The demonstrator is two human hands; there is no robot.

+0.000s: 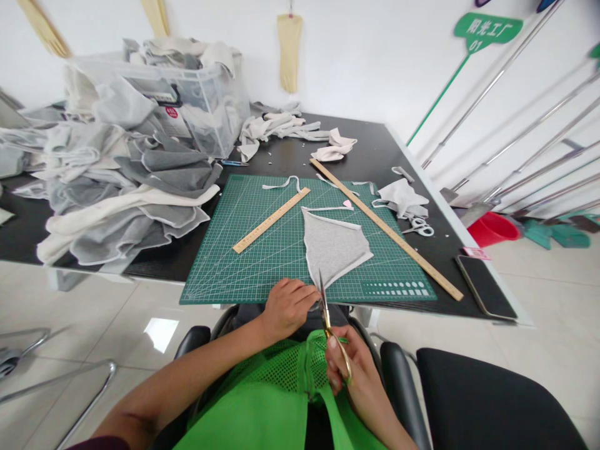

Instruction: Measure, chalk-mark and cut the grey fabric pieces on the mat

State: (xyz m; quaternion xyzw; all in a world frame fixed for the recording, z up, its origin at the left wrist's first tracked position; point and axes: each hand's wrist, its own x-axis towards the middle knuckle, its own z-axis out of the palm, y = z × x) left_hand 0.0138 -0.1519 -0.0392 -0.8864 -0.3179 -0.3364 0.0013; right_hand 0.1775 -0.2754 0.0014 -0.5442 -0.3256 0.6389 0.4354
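A piece of grey fabric [334,244] with pale edges lies on the green cutting mat [225,262]. Its near corner is pinched by my left hand [291,305] at the mat's front edge, fingers closed. My right hand [354,362] grips gold-handled scissors [325,309], blades pointing away from me. The tips overlap the fabric's lower corner, close beside my left fingers; whether they touch the cloth is unclear. A narrow strip [328,208] lies at the fabric's top edge. Wooden rulers flank the fabric, a short one [272,220] to the left and a long one [389,231] to the right.
Heaped grey and white cloth [140,169] fills the table's left side, before a clear plastic box [210,112]. White-handled scissors [422,227] and scraps [403,197] lie right of the mat. A phone [485,284] rests near the right edge. A black chair [487,400] stands at my right.
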